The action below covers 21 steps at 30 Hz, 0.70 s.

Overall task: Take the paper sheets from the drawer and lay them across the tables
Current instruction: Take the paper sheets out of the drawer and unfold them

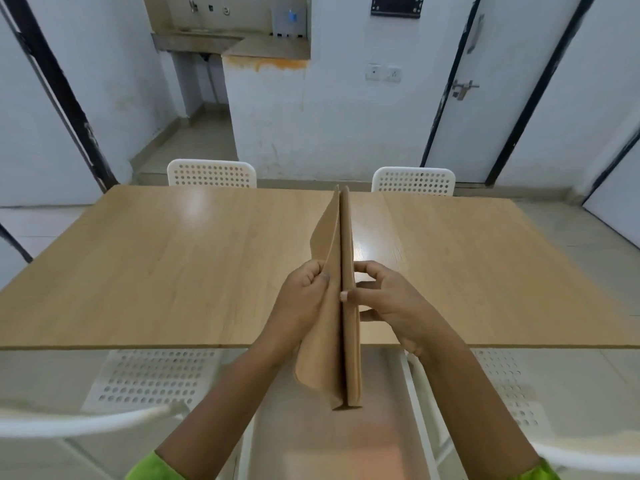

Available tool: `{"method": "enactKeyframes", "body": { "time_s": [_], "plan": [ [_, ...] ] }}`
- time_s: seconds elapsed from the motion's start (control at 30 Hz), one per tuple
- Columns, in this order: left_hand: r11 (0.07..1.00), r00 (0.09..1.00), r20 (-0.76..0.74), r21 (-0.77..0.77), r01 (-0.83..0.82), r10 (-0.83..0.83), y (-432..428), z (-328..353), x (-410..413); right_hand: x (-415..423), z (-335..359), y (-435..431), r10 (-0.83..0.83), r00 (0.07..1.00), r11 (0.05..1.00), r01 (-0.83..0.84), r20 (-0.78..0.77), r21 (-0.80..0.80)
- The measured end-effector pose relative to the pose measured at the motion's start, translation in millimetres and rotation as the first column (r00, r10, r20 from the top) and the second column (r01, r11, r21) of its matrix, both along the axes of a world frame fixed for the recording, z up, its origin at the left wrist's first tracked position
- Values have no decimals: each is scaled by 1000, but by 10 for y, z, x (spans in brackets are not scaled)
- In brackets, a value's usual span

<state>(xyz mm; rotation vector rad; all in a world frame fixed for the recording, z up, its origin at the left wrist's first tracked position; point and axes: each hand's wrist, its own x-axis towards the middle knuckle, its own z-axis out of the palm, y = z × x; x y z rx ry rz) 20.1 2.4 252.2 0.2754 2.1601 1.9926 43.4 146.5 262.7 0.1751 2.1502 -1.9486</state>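
I hold a stack of brown paper sheets on edge, upright, above the near edge of two light wooden tables pushed together. My left hand pinches one sheet and peels it away to the left of the stack. My right hand grips the remaining sheets from the right side, thumb pressed on the near face. No drawer is in view.
Two white perforated chairs stand at the far side of the tables, and two more sit just below the near edge. Beyond are white walls, a closed door at right and a counter alcove at the back.
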Motion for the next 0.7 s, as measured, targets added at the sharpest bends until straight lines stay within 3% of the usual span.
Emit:
{"method": "enactKeyframes", "body": {
  "time_s": [0.1, 0.2, 0.27, 0.43, 0.6, 0.7],
  "plan": [
    [993, 996, -4, 80, -87, 87, -67, -168, -231, -322, -61, -67, -47, 990, 963, 80, -131, 259],
    [974, 977, 23, 86, -211, 210, -171, -433, -527, -783, -186, 80, 18, 969, 785, 140, -248, 604],
    [932, 937, 78, 104, -348, 342, -268, -663, -752, -1138, -236, 243, 46, 962, 680, 167, -269, 714],
    [806, 798, 323, 145, -573, 509, -408, -1236, -1150, -1945, -293, 586, 101, 948, 473, 220, -301, 853],
    [737, 680, 469, 85, -670, 564, -277, -1732, -1314, -2571, -442, 776, 127, 936, 437, 243, -327, 866],
    [704, 626, 481, 24, -710, 614, -184, -1812, -1324, -2812, -558, 864, 141, 934, 388, 253, -329, 886]
  ]
}}
